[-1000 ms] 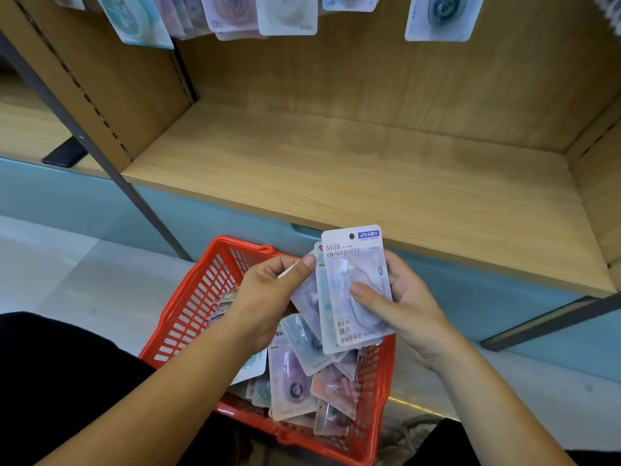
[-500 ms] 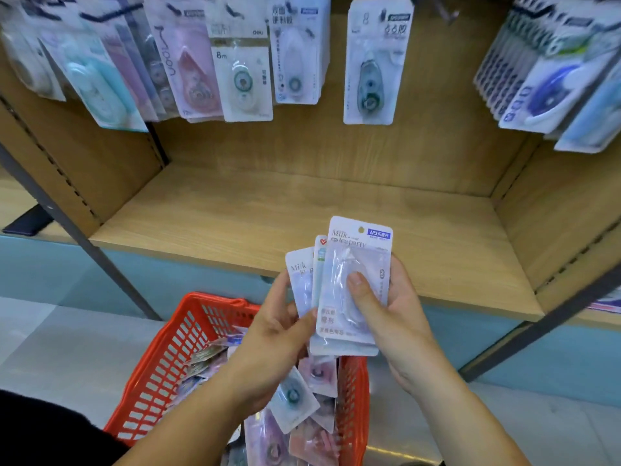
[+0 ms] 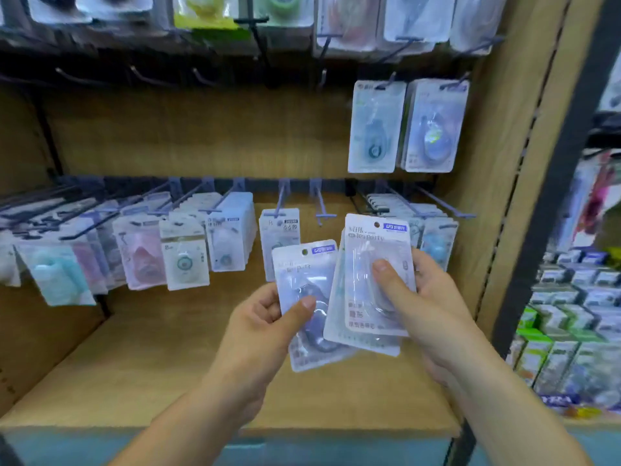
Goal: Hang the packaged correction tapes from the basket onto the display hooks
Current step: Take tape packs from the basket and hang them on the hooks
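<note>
While the left hand (image 3: 258, 334) pinches one upright packet (image 3: 302, 274), the right hand (image 3: 433, 307) grips a stack (image 3: 363, 297), holes upward

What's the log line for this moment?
left hand: grips single packet | right hand: grips packet stack | empty hook: above, unused | hanging: not yet

Left hand (image 3: 258, 334) pinching one tape pack (image 3: 302, 274), right hand (image 3: 437, 307) gripping stacked packs (image 3: 373, 247), display hooks (image 3: 321, 203) behind

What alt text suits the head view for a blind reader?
The left hand pinches one correction-tape pack; the right hand grips a small stack. Behind, a wooden display holds rows of hanging packs and one empty hook.
</note>
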Action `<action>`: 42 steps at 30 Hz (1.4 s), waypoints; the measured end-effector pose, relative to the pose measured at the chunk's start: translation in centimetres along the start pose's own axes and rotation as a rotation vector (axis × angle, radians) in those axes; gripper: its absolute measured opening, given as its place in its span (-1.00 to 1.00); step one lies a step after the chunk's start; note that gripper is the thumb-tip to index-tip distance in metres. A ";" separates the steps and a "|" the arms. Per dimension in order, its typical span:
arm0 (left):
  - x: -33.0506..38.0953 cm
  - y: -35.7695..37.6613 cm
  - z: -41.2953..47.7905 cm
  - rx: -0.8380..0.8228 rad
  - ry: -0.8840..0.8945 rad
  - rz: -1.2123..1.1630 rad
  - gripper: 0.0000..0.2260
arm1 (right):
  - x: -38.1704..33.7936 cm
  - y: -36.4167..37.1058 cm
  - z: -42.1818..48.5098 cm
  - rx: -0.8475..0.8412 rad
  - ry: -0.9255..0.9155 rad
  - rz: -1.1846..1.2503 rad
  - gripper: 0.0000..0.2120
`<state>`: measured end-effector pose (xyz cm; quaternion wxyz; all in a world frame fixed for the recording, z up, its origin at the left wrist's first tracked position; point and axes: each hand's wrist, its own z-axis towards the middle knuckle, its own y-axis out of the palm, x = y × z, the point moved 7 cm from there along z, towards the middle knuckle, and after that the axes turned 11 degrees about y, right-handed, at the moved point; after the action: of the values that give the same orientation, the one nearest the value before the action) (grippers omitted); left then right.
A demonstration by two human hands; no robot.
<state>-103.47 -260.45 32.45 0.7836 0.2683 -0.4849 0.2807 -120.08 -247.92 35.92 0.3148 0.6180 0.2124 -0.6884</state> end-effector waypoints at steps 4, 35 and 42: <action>5.1 4.4 4.2 -0.084 0.150 0.116 -0.80 | -5.9 -2.8 2.4 0.104 -0.161 0.022 -0.73; 11.1 20.9 23.0 -0.267 0.338 0.191 -0.75 | -11.3 -12.3 5.9 0.567 -0.518 -0.064 -0.24; 9.9 21.5 22.8 -0.247 0.354 0.159 -0.81 | -11.5 -12.2 5.9 0.519 -0.583 0.002 -0.24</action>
<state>-128.67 -259.45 53.47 0.8587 0.0778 -0.3904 0.3227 -132.31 -241.30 46.96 0.1957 0.4558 -0.0678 -0.8656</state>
